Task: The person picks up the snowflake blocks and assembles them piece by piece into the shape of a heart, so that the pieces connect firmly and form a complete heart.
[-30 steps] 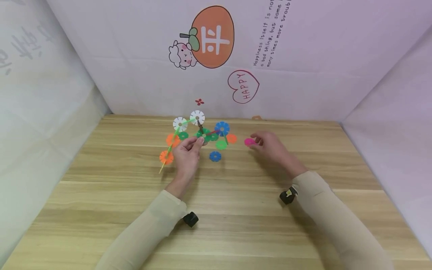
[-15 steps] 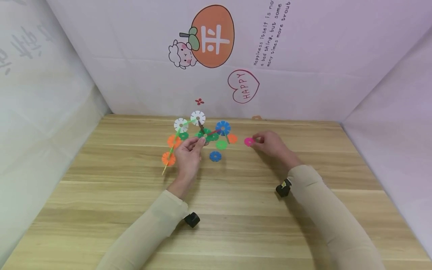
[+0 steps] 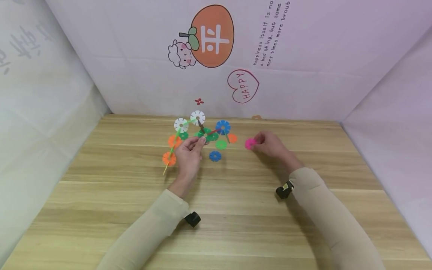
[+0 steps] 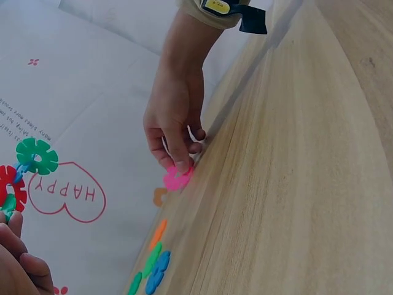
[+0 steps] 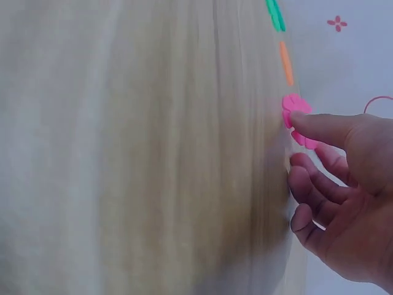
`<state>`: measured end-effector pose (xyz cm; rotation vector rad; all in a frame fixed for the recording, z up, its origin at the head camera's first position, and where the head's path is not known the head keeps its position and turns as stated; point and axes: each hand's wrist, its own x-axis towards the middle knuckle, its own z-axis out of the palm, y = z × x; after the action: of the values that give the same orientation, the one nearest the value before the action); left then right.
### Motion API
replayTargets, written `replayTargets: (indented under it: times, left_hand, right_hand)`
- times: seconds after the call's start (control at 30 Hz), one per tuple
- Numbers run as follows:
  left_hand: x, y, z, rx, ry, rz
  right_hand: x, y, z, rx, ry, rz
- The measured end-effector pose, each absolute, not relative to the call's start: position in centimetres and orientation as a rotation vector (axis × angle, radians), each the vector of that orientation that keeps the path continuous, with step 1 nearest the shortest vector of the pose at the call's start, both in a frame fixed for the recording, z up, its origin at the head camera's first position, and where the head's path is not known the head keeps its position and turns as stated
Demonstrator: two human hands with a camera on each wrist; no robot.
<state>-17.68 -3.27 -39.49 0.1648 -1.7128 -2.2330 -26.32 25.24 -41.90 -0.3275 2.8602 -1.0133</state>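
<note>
My left hand (image 3: 189, 152) pinches a green notched disc (image 3: 204, 134) that belongs to a chain of interlocking plastic snowflake discs. White discs (image 3: 197, 117), orange discs (image 3: 169, 158) and a blue disc (image 3: 223, 127) are linked into the same chain, which spreads to both sides of the hand. To the right, my right hand (image 3: 271, 144) pinches a pink snowflake disc (image 3: 250, 144) between thumb and fingertips, close over the table. The right wrist view shows the thumb across the pink disc (image 5: 297, 106), its other fingers loosely bent.
Loose discs lie on the wooden table (image 3: 236, 210) between the hands: blue (image 3: 215, 156), light green (image 3: 221, 144), orange (image 3: 232, 138). A dark green disc (image 3: 183, 135) shows behind the chain. Near the printed back wall (image 3: 297, 93) lies a brownish-orange piece (image 3: 256, 117).
My right hand has moved slightly left and now grips the pink disc, which has tilted up from lying flat. The left hand and chain have shifted slightly right.
</note>
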Motion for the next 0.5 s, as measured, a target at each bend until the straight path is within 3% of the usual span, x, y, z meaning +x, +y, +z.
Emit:
replayTargets:
  times: [0.5]
  left_hand:
    - [-18.5,-3.2,-39.8,0.197,-1.667,-2.299]
  right_hand:
    - [-20.8,21.7,-40.0,-0.393,2.596,-1.626]
